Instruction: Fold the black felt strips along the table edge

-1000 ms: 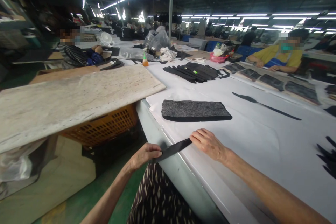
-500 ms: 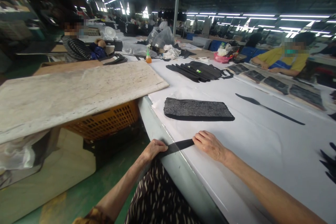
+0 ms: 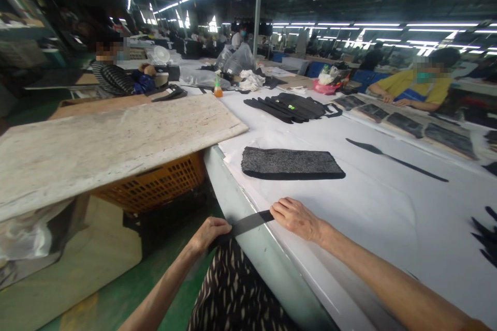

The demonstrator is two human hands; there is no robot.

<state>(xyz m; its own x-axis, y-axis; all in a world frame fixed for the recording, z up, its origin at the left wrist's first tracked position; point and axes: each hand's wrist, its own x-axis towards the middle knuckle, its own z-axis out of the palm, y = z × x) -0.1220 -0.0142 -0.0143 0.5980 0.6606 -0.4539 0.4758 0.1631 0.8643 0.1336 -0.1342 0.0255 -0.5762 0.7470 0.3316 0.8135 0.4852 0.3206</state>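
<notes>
A black strip of material [image 3: 248, 222] stretches between my two hands across the table's edge. My left hand [image 3: 212, 231] pinches its near end, off the edge and above my lap. On the white tabletop, my right hand [image 3: 295, 217] has its fingers closed over the far end. Beyond my hands lies a neat stack of grey-black strips [image 3: 291, 161], standing side by side. Further right is a single dark, narrow piece [image 3: 396, 158], wide in the middle and tapering.
A pale board [image 3: 116, 139] juts in from the left above an orange crate [image 3: 155, 183]. Black pieces [image 3: 289, 107] lie fanned out further back, near an orange bottle [image 3: 218, 88]. A co-worker in yellow [image 3: 415, 85] sits at the right, another in stripes [image 3: 112, 75] at the left.
My left hand has drawn left and slightly down, and my right hand has slid left too. More of the black strip shows between them. The camera view has shifted slightly.
</notes>
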